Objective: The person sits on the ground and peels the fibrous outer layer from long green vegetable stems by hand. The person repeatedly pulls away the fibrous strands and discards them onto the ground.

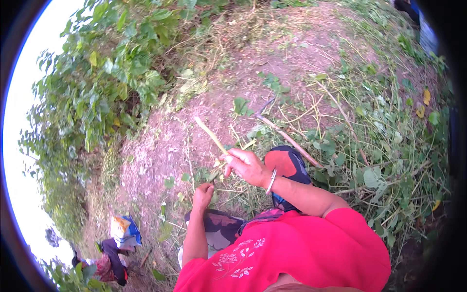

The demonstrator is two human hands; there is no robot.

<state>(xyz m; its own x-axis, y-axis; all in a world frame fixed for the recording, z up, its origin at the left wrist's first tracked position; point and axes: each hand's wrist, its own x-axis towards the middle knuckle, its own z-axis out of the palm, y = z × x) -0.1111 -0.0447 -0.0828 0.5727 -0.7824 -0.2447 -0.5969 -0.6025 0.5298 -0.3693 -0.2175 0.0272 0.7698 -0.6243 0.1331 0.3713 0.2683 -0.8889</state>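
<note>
My right hand (248, 166), with a bangle at the wrist, grips the lower end of a pale peeled stick (209, 134) that points up and left. Lower and to the left, my left hand (203, 196) is closed, and a small dark, narrow thing (213, 177) sticks up from its thumb and finger; what it is cannot be told. The two hands are close but apart. Beyond my right knee, a long wooden handle (290, 140) with a dark, bent head (264, 106) lies on the ground.
Leafy bushes (120, 73) rise at the left. Cut vines and weeds (368, 157) cover the ground at the right. A blue and white printed bag (126, 231) and dark cloth (114, 255) lie at lower left. Light blue fabric (427, 34) shows at the upper right rim.
</note>
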